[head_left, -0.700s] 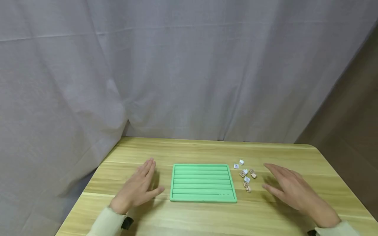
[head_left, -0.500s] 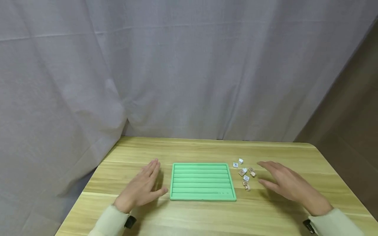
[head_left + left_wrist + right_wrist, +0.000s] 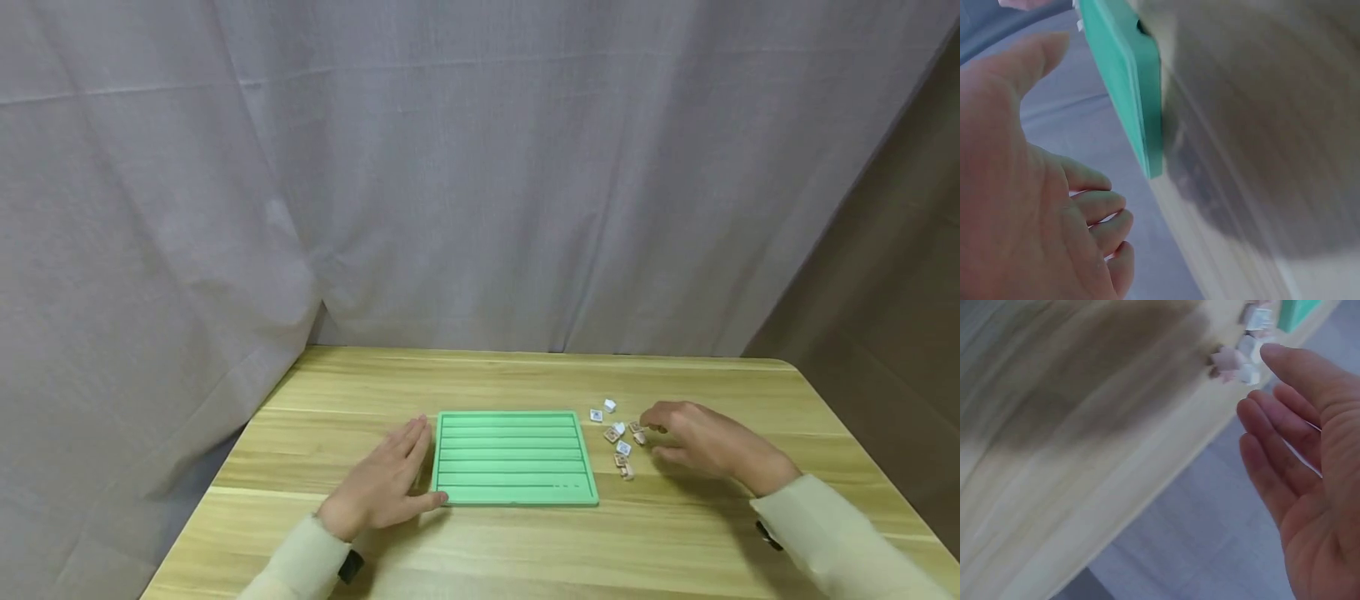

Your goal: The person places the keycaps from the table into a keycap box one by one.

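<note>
A flat green tray (image 3: pixel 510 471) with several raised lengthwise ridges lies on the wooden table. My left hand (image 3: pixel 382 483) is at its left side, fingers fairly straight, thumb tip at the near left corner. The left wrist view shows that palm (image 3: pixel 1022 206) beside the tray's edge (image 3: pixel 1147 106), holding nothing. To the tray's right are scattered small square white and tan pieces that look like keycaps (image 3: pixel 623 448). My right hand (image 3: pixel 705 442) is just right of them, fingers bent, fingertips close to the tan ones. In the right wrist view no piece shows between its fingers (image 3: pixel 1272 469).
The wooden table (image 3: pixel 525 550) reaches back to a grey curtain (image 3: pixel 480 208), which also hangs along the left. A brown surface (image 3: pixel 885 350) stands beyond the right edge. One white piece (image 3: pixel 610 406) lies farthest back in the scattered group.
Both hands have moved inward. The left has come from apart to the tray's left edge. The right has moved left toward the small pieces, its fingers bending more.
</note>
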### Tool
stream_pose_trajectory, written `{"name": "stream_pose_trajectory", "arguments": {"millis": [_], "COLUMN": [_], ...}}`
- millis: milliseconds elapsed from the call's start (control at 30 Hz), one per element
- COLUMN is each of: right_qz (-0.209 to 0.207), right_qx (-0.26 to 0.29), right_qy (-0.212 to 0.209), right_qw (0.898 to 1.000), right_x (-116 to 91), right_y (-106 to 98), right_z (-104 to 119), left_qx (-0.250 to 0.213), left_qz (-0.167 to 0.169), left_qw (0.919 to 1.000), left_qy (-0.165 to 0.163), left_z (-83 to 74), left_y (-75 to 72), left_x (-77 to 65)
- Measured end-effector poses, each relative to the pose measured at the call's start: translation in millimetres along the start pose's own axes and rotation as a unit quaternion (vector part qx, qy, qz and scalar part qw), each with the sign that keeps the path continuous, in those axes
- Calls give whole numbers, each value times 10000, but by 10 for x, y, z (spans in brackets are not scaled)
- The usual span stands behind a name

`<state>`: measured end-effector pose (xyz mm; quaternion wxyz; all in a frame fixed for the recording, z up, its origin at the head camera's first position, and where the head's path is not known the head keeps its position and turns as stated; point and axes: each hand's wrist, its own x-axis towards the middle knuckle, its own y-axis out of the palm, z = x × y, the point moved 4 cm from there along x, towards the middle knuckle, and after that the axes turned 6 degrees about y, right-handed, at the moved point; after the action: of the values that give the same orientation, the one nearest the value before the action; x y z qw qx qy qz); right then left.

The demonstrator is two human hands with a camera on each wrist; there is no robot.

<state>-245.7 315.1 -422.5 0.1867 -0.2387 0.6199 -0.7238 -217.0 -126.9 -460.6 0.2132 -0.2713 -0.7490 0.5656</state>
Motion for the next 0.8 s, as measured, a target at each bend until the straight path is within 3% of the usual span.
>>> {"name": "stream_pose_trajectory", "arguments": {"millis": [400, 800], "right_qz": [-197, -152], "right_qx": [565, 717], "right_qy": [41, 164], "right_qw": [9982, 9972], "right_x": [27, 87], "right_y": [239, 309], "right_z": [-197, -240], "left_qx": [-28, 21], "left_qz": [337, 311], "left_qw": [9994, 9995], "left_qy": [37, 28], "left_z": [-60, -35], "left_y": [141, 188], "left_x": [49, 73]}}
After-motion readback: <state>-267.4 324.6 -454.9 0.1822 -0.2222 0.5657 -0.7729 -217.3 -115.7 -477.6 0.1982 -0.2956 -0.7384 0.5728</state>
